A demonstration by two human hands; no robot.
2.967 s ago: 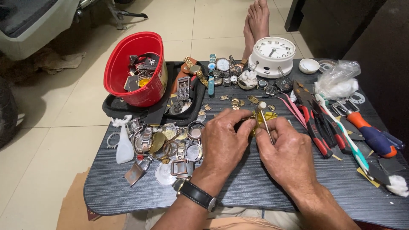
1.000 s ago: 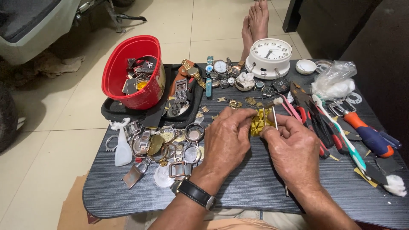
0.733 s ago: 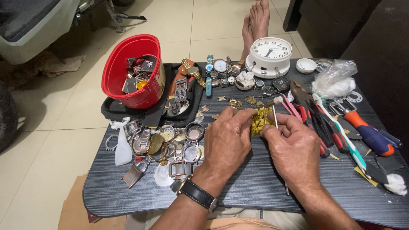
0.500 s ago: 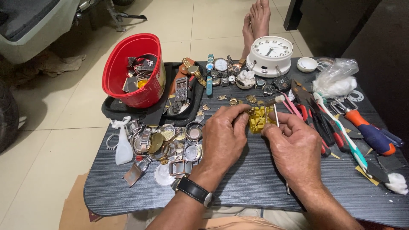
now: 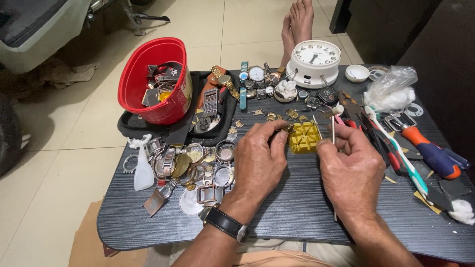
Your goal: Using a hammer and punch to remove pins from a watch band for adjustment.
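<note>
1. Red bucket (image 5: pixel 156 81): stands at the far left of the table (image 5: pixel 297 212), half on a black tray (image 5: pixel 148 131). It holds loose dark parts.
2. White squeeze bottle (image 5: pixel 143 170): lies near the table's left edge, just beside a pile of watch cases (image 5: pixel 198 165) and metal bands.
3. Left hand (image 5: pixel 260 158): wears a black wristwatch (image 5: pixel 226 223). Thumb and forefinger pinch a small metal piece at the left edge of the yellow block (image 5: pixel 303 137); the piece is too small to identify.
4. Yellow block: a slotted plastic holder resting on the table between the two hands, near the table's centre.
5. Right hand (image 5: pixel 352 170): fingers closed around a thin metal pin tool (image 5: pixel 333 129), held upright just right of the block. A second thin rod stands beside it.
6. White clock (image 5: pixel 314 62): round face, sits at the far edge, with loose watches (image 5: pixel 256 74) to its left.
7. Clear plastic bag (image 5: pixel 391 91): crumpled, white contents, at the far right corner.
8. Tools (image 5: pixel 425 153): pliers and screwdrivers with red, orange and blue handles lie in a row along the right side.
9. Open room: a bare strip of tabletop runs along the near edge, in front of both hands.
</note>
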